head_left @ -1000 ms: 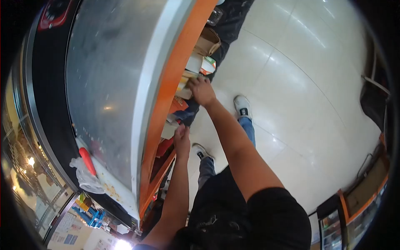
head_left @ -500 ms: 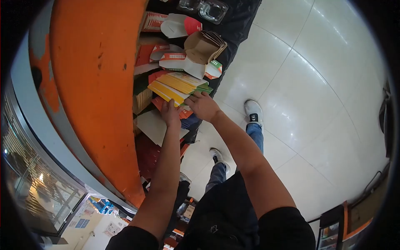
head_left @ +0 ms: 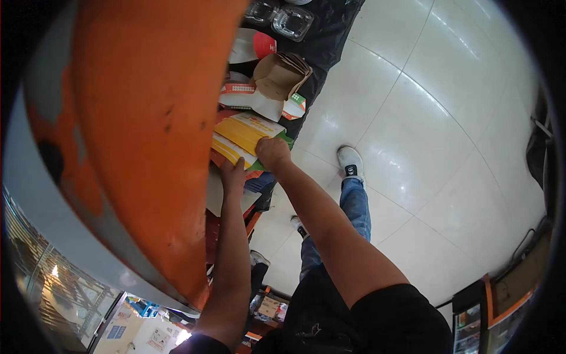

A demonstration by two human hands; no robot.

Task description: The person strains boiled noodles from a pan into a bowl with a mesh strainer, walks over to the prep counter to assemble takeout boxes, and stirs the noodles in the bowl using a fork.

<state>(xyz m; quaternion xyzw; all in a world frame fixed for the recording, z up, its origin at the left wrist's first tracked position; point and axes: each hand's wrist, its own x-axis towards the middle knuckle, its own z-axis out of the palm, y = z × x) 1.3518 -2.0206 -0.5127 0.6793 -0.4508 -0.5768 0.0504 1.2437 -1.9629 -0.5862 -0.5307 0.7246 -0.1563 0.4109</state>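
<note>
In the head view, the yellow-and-white stack of folded paper (head_left: 237, 133) lies below the brown cartons (head_left: 276, 76). The right hand (head_left: 274, 154) is curled closed on its near edge; the left hand (head_left: 232, 174) touches the lower edge, its grip unclear. The stack looks light, thin, easily creased and liable to slide, best held flat by opposite edges.

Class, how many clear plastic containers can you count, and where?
2: the right container rests on the black cover; the left container is beside it, nearer the orange panel. More may be hidden behind the panel.
</note>
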